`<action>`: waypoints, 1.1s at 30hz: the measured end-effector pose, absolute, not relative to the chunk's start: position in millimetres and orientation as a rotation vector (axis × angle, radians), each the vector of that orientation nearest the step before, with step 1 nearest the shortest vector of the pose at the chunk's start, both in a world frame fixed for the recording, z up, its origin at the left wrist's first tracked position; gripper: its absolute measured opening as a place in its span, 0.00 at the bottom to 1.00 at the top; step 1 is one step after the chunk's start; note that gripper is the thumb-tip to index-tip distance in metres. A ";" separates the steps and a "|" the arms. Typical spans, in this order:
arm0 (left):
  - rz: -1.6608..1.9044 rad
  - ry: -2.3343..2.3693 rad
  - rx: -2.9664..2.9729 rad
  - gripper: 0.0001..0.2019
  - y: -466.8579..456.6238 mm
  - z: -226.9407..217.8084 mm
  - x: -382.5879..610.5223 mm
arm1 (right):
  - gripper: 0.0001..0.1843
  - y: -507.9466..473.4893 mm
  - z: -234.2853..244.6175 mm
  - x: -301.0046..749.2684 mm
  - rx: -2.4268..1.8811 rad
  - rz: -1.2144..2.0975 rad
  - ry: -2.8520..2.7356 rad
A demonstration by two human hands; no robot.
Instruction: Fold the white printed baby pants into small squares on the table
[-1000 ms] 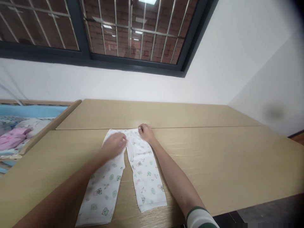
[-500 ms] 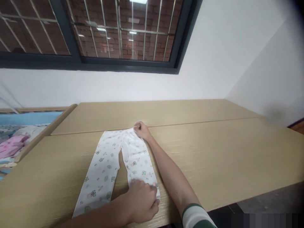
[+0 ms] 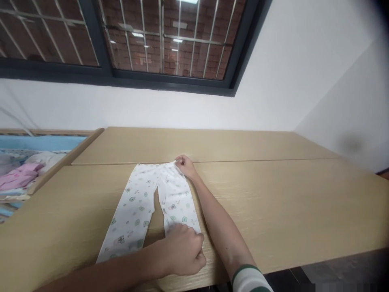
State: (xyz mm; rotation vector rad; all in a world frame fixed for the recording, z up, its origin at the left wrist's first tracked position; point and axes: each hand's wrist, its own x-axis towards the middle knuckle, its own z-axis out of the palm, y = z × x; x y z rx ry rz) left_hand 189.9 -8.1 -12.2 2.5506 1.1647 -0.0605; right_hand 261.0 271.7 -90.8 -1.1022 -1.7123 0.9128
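Observation:
A pair of small white trousers point(image 3: 133, 211) with a green and grey print lies flat on the wooden tabletop, waistband away from me and legs spread apart. My right hand point(image 3: 185, 165) is closed on the right corner of the waistband, pinching the cloth. Near the bottom of the right leg, my left hand point(image 3: 185, 249) is curled closed over the cloth. Its fingertips are hidden, as is the hem beneath it. My left forearm crosses over the lower part of the left leg.
The broad wooden table point(image 3: 273, 202) has a seam running across it and meets the white wall behind. At left, a wooden-railed bed point(image 3: 69, 152) holds pink cloth point(image 3: 21, 176) and other fabrics. A dark-framed barred window point(image 3: 170, 83) is above.
The view has shifted slightly, so the scene sits a little differently. Both hands stay at the same places on the trousers, and the left hand looks less blurred.

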 end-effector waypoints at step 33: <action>1.111 1.604 0.839 0.29 -161.3 -90.1 6.9 | 0.07 212.0 -43.6 60.6 -1.371 0.580 -2.130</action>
